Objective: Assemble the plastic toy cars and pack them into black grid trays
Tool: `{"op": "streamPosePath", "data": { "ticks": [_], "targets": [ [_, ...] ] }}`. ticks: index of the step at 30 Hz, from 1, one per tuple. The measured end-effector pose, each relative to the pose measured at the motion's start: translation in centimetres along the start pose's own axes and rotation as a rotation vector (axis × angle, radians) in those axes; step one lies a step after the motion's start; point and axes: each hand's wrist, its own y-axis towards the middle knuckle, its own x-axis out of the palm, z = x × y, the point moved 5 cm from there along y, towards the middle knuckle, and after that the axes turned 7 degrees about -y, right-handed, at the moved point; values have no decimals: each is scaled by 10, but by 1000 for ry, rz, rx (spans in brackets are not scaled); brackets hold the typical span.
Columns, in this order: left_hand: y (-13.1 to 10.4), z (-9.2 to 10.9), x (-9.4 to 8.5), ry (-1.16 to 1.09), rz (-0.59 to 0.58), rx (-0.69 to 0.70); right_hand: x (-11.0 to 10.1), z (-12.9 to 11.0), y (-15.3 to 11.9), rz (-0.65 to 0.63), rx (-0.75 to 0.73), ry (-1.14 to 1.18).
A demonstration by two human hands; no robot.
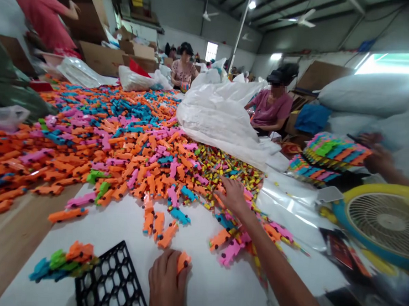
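Plastic, by its look, makes up the orange toy car [184,261] at six o'clock, held in the left hand [165,281] just above or on the white surface [118,226]. Thumb and forefinger close on its sides, with the other fingers drawn together; its far end pokes out past them. It should feel light and stiff, hard to crush, though smooth enough to twist in a loose pinch. The long flanks, clear of the dark wheels, look the surest place to take it; pressing on a wheel could let it roll or turn.

Toward one o'clock, the right hand [234,195] reaches to the edge of the small yellow-and-red pieces [224,165]. Its fingers are curved and slightly apart, but whether the tips pinch anything I cannot tell. Those pieces look slim and light, likely to slide over one another, so a fingertip pinch around the middle suits them.

At seven o'clock lies a black grid tray [130,261], thin-ribbed and probably a little flexible, best taken by its outer rim. Joined or bunched colored toys [61,262] overlap its left edge. The mixed heap of toy cars [132,154] spreads from nine to twelve o'clock, loose enough to slump if disturbed.
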Motion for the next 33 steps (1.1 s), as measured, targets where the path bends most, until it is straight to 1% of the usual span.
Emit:
{"op": "streamPosePath", "data": {
  "ticks": [2, 4, 7, 9, 11, 13, 17, 21, 24, 27, 29, 31, 33],
  "targets": [
    [-1, -2, 2, 7, 28, 13, 1, -1, 30, -69, 37, 10],
    [0, -4, 4, 9, 30, 23, 5, 1, 62, -124, 88, 10],
    [1, -7, 7, 17, -17, 55, 20, 4, 100, -186, 166, 4],
    [2, -9, 8, 35, -61, 84, 34, 0, 113, -228, 188, 8],
    [2, -10, 9, 57, -81, 94, 45, -10, 114, -246, 167, 27],
    [2, -8, 8, 69, -81, 87, 53, -26, 106, -243, 102, 60],
    [4, 0, 7, 67, -90, 62, 62, -66, 76, -218, -38, 149],
    [6, 6, 5, 72, -48, 34, 69, -100, 44, -181, -46, 242],
    [8, 8, 4, 81, -11, 32, 69, -116, 22, -184, -83, 325],
    [8, 7, 3, 63, 14, 26, 55, -121, 2, -237, -197, 445],
    [8, 7, 3, 47, 21, 16, 36, -116, -12, -244, -288, 590],
    [8, 8, 2, 31, 12, 3, 11, -103, -27, -187, -320, 708],
    [8, 9, 2, 16, -3, -8, -12, -87, -47, -128, -285, 693]
  ]
}}
